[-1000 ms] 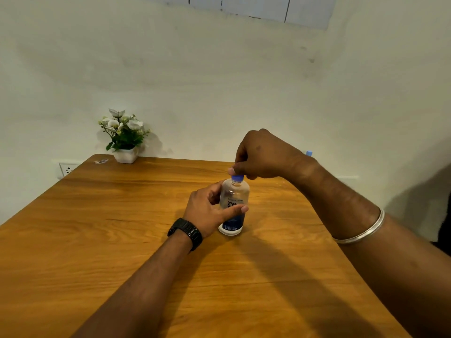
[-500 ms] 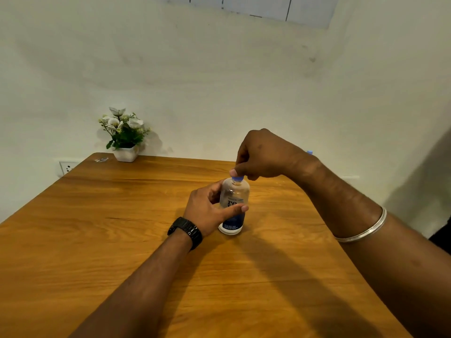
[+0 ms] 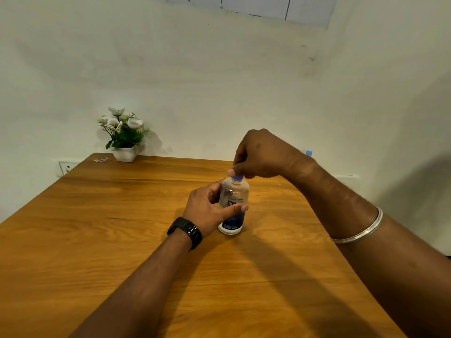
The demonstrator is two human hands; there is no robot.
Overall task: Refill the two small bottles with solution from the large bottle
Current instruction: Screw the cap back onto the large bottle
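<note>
Grip, left hand: wrapped round body of clear bottle, thumb laid across label, watch on wrist. Grip, right hand: fingertips pinching blue cap from above, bangle on forearm.
Position: bottle upright on worktop, roughly centre, base flat on wood.
Change: next to none over the last second; same holds, same spot, cap seated throughout, right hand merely shifted slightly on it. Likely still being twisted; direction of turn not readable.
Meaning for task: step in hand looks like cap work on one bottle; no pouring under way. Whether large or small bottle, not certain.
Surroundings: small blue-topped object peeping at 1 o'clock from behind right wrist, probably another bottle, mostly hidden. Potted white flowers at 10 o'clock, far edge, well apart. Wall socket beyond left corner.
Obstructions: nothing near bottle; right forearm masks far right of worktop.
</note>
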